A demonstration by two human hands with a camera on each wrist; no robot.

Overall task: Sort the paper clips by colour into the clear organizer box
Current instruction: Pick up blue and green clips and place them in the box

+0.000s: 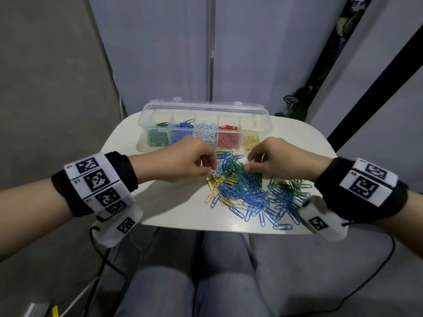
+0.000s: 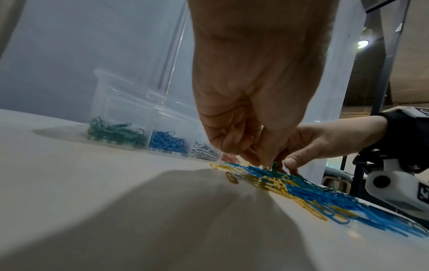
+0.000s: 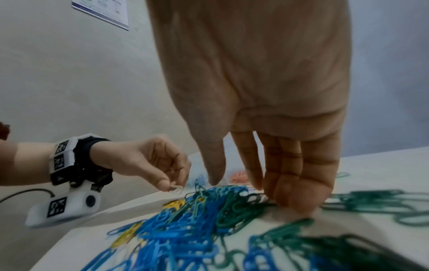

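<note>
A clear organizer box (image 1: 145,121) stands open at the table's far side; its compartments hold green, blue, white, red and yellow clips from left to right. A mixed pile of paper clips (image 1: 247,193), mostly blue, green and yellow, lies in front of it. My left hand (image 1: 211,171) pinches a white clip (image 1: 215,173) at the pile's left edge, seen from the right wrist as a white clip (image 3: 177,189) between thumb and forefinger. My right hand (image 1: 248,163) rests straight fingers (image 3: 294,201) on green clips at the pile's far side and holds nothing.
The small white table (image 1: 160,202) has rounded corners, and its near edge is just above my knees. Loose blue clips reach almost to that edge on the right. Cables hang from both wrist cameras. A wall and a dark post with a plant stand behind.
</note>
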